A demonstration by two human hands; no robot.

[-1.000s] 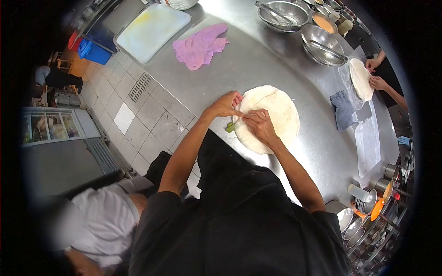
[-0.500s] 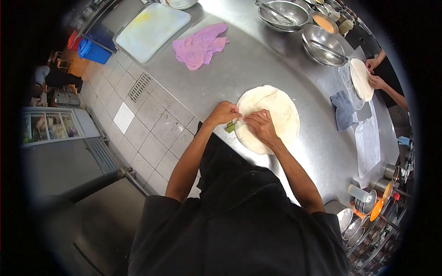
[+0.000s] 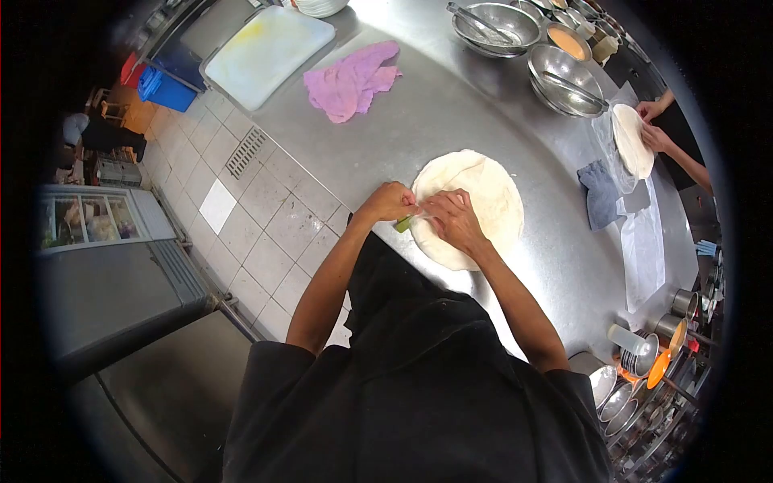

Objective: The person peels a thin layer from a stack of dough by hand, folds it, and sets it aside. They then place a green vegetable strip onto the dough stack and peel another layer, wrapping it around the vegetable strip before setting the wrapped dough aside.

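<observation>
A round, flat, pale sheet of dough (image 3: 487,189) lies on the steel table near its front edge. At its left rim, my left hand (image 3: 392,201) is closed in a pinch, on something too small to name. My right hand (image 3: 453,216) rests over the left part of the sheet, its fingers bent together close to my left fingertips; what they hold is hidden. Something thin and whitish shows between the two hands. Just below my left hand, a small green piece (image 3: 403,224) sits by the table edge.
Behind are a pink cloth (image 3: 350,80), a white cutting board (image 3: 267,52) and metal bowls with tongs (image 3: 564,76). On the right, a co-worker's hands (image 3: 654,125) touch another pale sheet (image 3: 632,141), near a grey cloth (image 3: 597,193). Pans and bowls (image 3: 640,354) stand lower right.
Both hands have shifted very slightly at the left rim, and my right hand is a little further left. The co-worker's hands have moved slightly on the other sheet.
</observation>
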